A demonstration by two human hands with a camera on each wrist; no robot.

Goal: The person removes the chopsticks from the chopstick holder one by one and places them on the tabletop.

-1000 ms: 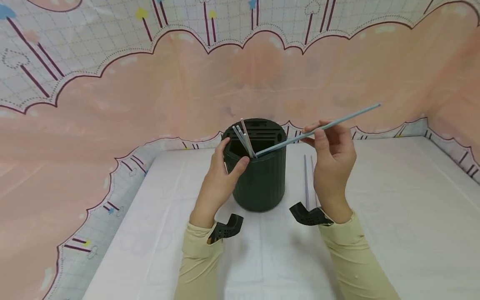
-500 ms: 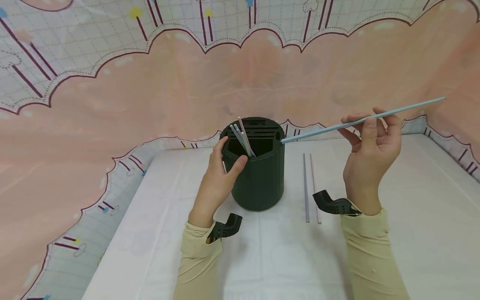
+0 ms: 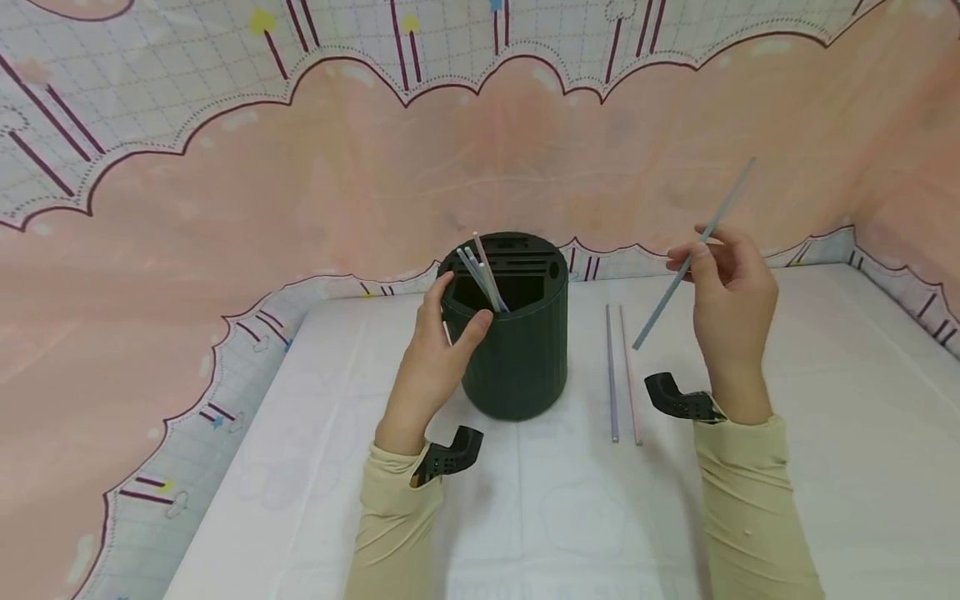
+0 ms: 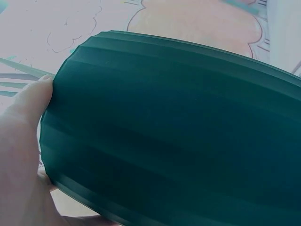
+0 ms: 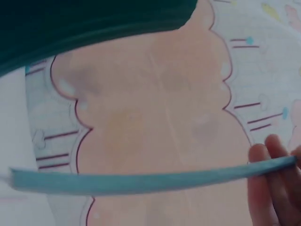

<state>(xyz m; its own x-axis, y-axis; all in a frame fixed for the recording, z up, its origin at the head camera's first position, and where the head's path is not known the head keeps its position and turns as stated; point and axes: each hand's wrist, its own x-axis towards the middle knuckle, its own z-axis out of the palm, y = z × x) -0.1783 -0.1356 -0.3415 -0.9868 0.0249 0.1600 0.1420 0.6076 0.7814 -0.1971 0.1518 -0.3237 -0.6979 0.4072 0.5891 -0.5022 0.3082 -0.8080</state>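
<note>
A dark green ribbed, cylindrical utensil holder (image 3: 517,358) with a slotted top stands upright on the table. My left hand (image 3: 427,375) grips its left side, thumb over the front rim; in the left wrist view the holder wall (image 4: 164,127) fills most of the picture. Several thin pale sticks (image 3: 483,271) lean in its open compartment. To the right, my right hand (image 3: 735,300) pinches a light blue stick (image 3: 660,307) between thumb and fingers, slanted with its lower end above the table. In the right wrist view the blue stick (image 5: 141,182) reaches well past the fingers (image 5: 277,179).
Beside the holder, a lilac stick (image 3: 612,375) and a pink stick (image 3: 630,375) lie roughly parallel on the white table (image 3: 555,517). A patterned peach cloth (image 3: 495,167) hangs behind and along the left.
My right hand has drawn the blue stick rightward out of the holder and turned it from nearly level to steeply slanted, lower end down. The left hand keeps its grip on the holder.
</note>
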